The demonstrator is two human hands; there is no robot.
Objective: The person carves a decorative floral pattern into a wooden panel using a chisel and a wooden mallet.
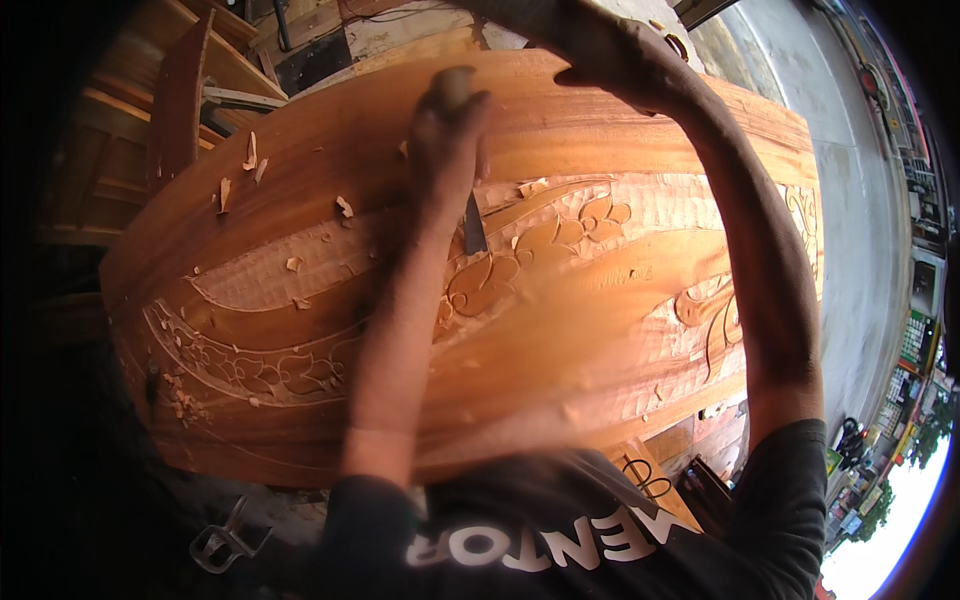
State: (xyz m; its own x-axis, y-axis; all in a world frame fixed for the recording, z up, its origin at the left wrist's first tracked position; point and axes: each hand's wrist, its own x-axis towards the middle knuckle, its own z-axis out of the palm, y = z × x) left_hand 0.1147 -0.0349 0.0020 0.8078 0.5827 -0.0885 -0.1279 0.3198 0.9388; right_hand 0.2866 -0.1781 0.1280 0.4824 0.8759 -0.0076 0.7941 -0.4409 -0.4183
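My left hand (445,140) is closed around the handle of a chisel (474,228). Its flat, dark blade points down toward the carved face of a large wooden panel (360,110). The handle's pale end sticks up above my fist. Farther up and to the right, my right hand (640,70) grips a dark, thick tool (530,18), blurred and cut off by the upper edge, so its kind is unclear. It is apart from the chisel. Flowers (605,215) and leaf scrolls stand in relief on the panel, with gouged, rippled ground around them.
Wood shavings (225,193) lie scattered over the panel, and more chips (185,405) gather at its lower left. Boards (180,110) lean at the upper left. A metal clamp-like piece (230,540) lies at the lower left. Grey pavement (850,250) runs along the right.
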